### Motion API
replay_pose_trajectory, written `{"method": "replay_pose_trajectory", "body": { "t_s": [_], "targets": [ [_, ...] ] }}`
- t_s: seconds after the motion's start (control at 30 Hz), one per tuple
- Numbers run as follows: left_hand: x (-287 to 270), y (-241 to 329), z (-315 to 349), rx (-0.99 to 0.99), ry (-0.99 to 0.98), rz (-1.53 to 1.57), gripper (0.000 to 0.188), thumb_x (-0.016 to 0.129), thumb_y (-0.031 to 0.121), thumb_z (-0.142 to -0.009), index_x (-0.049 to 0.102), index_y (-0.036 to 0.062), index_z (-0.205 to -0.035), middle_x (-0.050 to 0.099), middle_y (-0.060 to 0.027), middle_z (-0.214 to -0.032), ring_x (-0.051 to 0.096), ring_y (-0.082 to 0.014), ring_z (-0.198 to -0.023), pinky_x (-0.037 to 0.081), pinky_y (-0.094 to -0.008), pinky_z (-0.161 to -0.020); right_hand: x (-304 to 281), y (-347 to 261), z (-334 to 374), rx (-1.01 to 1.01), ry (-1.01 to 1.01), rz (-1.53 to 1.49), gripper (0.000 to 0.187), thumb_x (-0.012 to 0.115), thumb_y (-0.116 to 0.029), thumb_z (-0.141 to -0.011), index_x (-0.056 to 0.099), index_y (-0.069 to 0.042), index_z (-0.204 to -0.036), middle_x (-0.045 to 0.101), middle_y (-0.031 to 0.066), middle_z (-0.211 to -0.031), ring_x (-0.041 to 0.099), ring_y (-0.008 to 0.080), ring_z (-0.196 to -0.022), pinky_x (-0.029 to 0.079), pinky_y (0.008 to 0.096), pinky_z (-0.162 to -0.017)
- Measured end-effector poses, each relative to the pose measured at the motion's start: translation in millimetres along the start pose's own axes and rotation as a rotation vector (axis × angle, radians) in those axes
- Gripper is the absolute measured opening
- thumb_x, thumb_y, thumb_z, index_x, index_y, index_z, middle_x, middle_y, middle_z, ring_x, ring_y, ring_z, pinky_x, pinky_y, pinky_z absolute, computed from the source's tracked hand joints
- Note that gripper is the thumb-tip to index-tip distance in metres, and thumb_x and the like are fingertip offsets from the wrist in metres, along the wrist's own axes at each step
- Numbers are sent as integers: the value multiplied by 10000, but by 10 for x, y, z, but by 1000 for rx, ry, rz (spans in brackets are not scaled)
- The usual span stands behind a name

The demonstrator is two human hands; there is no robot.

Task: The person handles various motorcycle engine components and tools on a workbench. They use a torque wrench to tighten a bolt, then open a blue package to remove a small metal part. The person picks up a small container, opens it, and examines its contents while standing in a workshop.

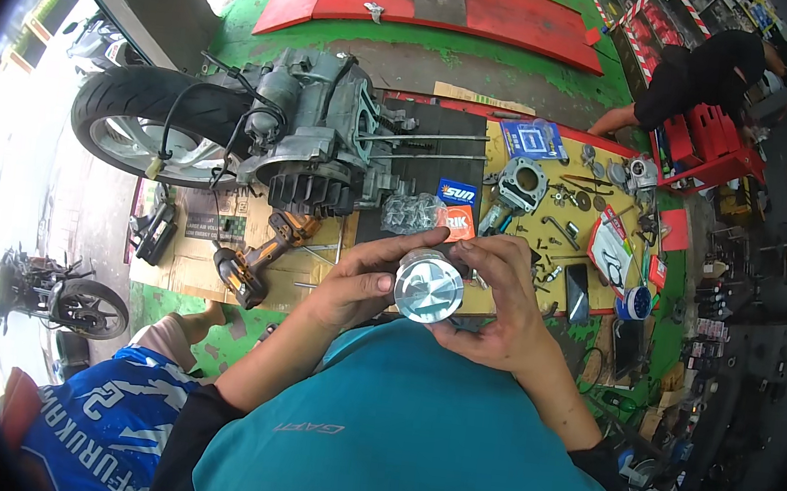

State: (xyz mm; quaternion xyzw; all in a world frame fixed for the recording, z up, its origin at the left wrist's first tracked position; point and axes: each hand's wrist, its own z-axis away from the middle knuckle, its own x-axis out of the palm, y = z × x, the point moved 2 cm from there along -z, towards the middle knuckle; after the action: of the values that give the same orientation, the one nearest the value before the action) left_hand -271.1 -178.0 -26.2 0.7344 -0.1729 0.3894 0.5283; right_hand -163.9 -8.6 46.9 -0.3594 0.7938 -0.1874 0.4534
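Between both hands, close to my chest, is a shiny silver piston (429, 289), its crown turned up toward me. My left hand (361, 280) grips its left side, thumb and fingers closed round the rim. On the opposite side my right hand (499, 305) holds it too, with the fingers at the top and the thumb underneath. Just beyond the hands lie clear bubble wrap (413, 214), an orange packet (460, 223) and a blue box (457, 193). Farther left stands an engine (314, 132) with two long studs pointing right. The piston's underside is hidden.
A scooter wheel (162, 121) joins the engine. An orange-black impact driver (263, 256) lies on cardboard. Right are a cylinder block (521, 182), small parts, a phone (576, 293) and a blue tub (635, 303). One person (122, 409) sits at left; another (704, 77) bends at far right.
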Motion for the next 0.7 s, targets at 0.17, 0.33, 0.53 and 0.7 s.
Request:
{"method": "replay_pose_trajectory", "body": {
  "t_s": [0.17,0.33,0.53,0.7],
  "targets": [
    [10,113,-46,5,21,-38,844,662,336,-895,293,-34,-1558,465,-226,-1496,488,-322,-1373,421,-472,-1109,-7,-8,17,84,15,64,832,902,-156,-626,526,-59,-1363,537,155,-1258,528,344,-1116,439,455,-958],
    [-70,191,-148,96,159,-11,681,625,342,-922,379,59,-1490,498,-150,-1446,514,-289,-1335,436,-456,-1093,7,-12,29,141,66,51,744,881,-189,-671,566,-46,-1330,560,136,-1224,526,342,-1082,427,440,-971],
    [-6,341,-280,102,173,-97,602,533,457,-933,409,118,-1415,605,-212,-1234,624,-265,-1092,525,-368,-848,-10,-13,68,138,64,49,721,878,-181,-682,569,-34,-1316,548,151,-1221,526,333,-1103,441,441,-967],
    [45,280,-320,120,250,-141,548,474,474,-938,415,131,-1361,605,-187,-1214,609,-240,-1064,515,-353,-804,-33,66,165,159,71,54,741,882,-173,-665,562,-26,-1317,543,180,-1232,539,340,-1116,464,440,-956]
  ]
}}
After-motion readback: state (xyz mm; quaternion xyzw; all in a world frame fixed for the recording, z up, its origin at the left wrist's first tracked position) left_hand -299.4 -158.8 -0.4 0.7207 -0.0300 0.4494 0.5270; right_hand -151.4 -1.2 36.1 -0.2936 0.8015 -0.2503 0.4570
